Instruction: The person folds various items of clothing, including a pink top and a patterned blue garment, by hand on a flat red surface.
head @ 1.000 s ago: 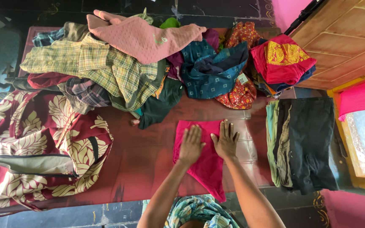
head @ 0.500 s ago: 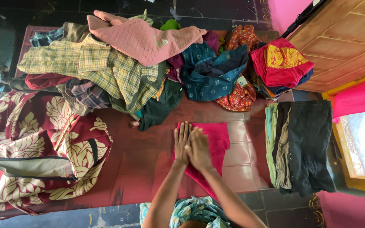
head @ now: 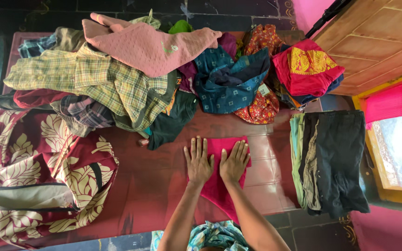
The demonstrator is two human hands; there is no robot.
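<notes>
A folded pink cloth [head: 219, 179] at lower centre is pressed flat by the left hand [head: 198, 162] and right hand [head: 234, 162] — fingers spread, palms down; a heap of clothes [head: 140, 74] is piled above, dark folded garments [head: 333, 160] at right.

Only one small label [head: 264, 89] visible: a pale, roughly square tag with dark print, lying tilted on the blue patterned garment [head: 231, 86] in the clothes pile, just above the red-orange floral cloth [head: 259, 110]. No packages, signs or screens seen.
</notes>
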